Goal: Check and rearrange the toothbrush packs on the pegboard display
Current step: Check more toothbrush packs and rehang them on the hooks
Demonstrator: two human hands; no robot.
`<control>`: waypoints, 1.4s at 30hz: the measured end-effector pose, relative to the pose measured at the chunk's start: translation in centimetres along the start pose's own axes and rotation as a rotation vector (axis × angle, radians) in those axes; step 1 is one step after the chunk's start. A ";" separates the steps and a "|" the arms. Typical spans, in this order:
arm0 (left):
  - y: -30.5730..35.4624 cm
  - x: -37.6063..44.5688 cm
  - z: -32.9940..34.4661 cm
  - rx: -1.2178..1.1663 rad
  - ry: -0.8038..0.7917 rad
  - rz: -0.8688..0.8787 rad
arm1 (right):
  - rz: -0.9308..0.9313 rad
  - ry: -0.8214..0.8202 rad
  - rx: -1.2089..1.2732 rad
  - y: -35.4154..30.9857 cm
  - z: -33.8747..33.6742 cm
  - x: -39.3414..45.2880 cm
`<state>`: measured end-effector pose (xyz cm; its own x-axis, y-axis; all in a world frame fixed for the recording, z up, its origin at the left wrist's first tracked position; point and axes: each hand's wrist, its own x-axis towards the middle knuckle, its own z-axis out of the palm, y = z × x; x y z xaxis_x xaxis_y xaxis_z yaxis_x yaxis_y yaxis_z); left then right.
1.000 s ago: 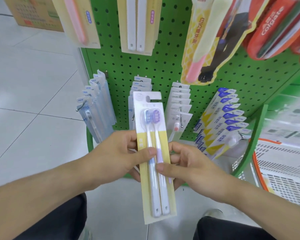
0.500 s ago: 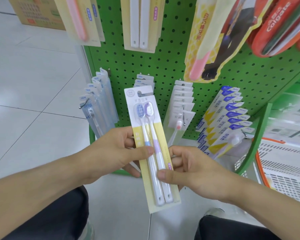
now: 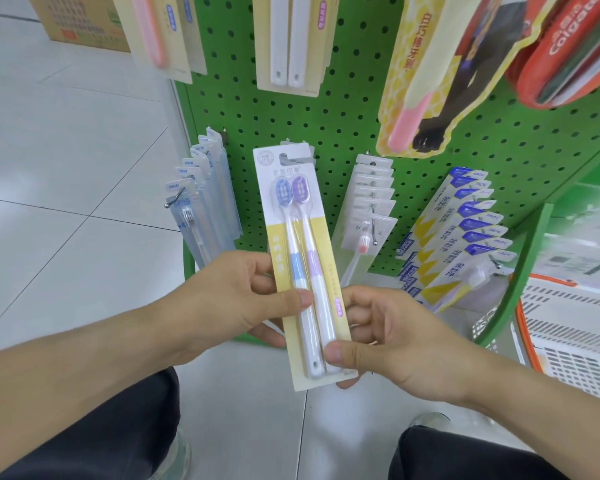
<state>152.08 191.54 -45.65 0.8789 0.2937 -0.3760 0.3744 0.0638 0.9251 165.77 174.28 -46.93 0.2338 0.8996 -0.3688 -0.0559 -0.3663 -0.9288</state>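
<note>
Before the pegboard — left hand, right hand, both pinching toothbrush pack

Glossy plastic-fronted card toothbrush pack

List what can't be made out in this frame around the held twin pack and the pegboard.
- Head view: the peg behind the twin pack is covered by its card.
- Fingers of the left hand and right hand behind the card are hidden.
- Colgate packs are cut off by the frame's right edge.
- Small print on the card is illegible.
</note>
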 end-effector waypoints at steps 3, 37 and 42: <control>-0.1 -0.1 -0.2 0.028 -0.003 -0.020 | 0.004 0.013 0.008 0.2 0.5 0.1; -1.2 -0.9 0.2 0.063 0.049 -0.084 | -0.063 0.100 -0.123 0.1 1.1 0.6; -1.8 -0.8 0.2 0.073 0.054 -0.072 | -0.022 0.048 -0.098 -0.2 1.2 0.5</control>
<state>150.73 191.03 -47.05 0.8324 0.3416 -0.4363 0.4586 0.0172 0.8885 164.73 175.04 -47.00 0.2799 0.8963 -0.3438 0.0446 -0.3699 -0.9280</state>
